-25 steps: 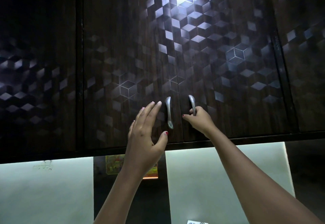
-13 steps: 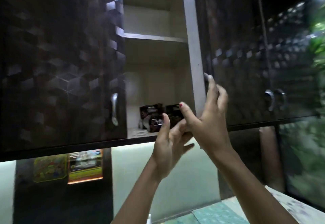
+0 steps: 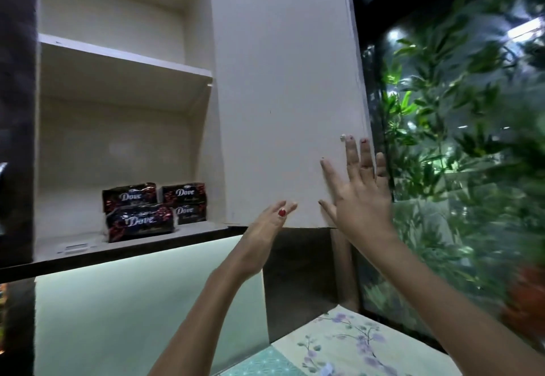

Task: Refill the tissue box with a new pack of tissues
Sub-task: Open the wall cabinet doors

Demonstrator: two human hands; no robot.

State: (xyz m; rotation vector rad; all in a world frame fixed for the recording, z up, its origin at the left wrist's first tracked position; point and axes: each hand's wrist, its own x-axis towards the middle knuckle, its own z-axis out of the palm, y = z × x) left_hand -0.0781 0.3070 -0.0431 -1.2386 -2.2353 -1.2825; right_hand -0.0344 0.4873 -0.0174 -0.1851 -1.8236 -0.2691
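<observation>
The wall cabinet's right door (image 3: 283,95) stands open, its plain off-white inner face turned toward the camera. Inside the cabinet, an upper shelf (image 3: 124,57) spans the off-white interior, with the dark patterned left door (image 3: 16,110) at the left edge of the view. Below the cabinet lies a pale lit wall panel (image 3: 141,302); to the right stands green foliage (image 3: 460,128), partly blurred, and a cloth with a purple flower print (image 3: 354,343) covers the surface at the bottom.
</observation>
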